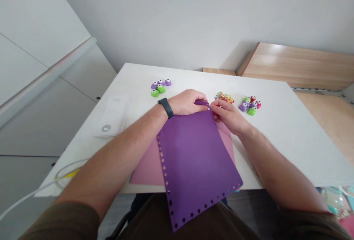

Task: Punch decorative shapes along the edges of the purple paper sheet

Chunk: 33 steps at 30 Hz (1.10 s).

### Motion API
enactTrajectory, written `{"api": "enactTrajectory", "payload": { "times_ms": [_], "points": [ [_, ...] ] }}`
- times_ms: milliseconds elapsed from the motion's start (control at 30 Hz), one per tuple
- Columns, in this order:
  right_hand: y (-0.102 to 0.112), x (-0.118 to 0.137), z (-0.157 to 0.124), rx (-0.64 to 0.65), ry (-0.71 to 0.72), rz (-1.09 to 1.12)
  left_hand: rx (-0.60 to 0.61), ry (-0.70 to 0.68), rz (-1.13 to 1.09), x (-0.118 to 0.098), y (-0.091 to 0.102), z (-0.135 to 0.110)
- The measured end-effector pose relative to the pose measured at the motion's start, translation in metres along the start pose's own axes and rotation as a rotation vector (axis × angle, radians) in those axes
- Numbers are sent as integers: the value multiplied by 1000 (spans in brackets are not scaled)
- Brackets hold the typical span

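A purple sheet of paper (196, 151) slants toward me, with small shaped holes punched along its left and near edges. My left hand (190, 101) pinches its far edge between thumb and fingers. At the far right corner, my right hand (225, 114) is closed around a small red craft punch (219, 107), mostly hidden by the fingers. The punch sits against the paper's edge, beside a punched hole near my left thumb. Beneath the purple paper lies a pink sheet (146, 166) on the white table (287, 140).
Several purple and green craft punches (159, 88) stand at the back left. More punches (250, 104) cluster right of my right hand, near a heap of colourful paper cut-outs (225, 97). A clear plastic case (113, 116) and a white cable (35, 192) are at left.
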State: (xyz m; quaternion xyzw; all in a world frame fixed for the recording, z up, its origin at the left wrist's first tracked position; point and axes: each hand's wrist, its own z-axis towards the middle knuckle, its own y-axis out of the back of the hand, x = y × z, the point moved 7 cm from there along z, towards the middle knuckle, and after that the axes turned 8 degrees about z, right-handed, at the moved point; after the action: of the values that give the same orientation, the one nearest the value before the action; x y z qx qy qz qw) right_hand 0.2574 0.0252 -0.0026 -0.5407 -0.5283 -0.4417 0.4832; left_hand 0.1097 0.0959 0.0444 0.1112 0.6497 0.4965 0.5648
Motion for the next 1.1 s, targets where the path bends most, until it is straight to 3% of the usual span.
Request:
{"api": "enactTrajectory", "payload": {
  "times_ms": [700, 1100],
  "points": [
    [-3, 1, -2, 18, -1, -58, -32, -21, -79, -4, -4, 1],
    [1, 10, -2, 9, 77, -190, -38, 38, -19, 2, -6, 2]
  ]
}}
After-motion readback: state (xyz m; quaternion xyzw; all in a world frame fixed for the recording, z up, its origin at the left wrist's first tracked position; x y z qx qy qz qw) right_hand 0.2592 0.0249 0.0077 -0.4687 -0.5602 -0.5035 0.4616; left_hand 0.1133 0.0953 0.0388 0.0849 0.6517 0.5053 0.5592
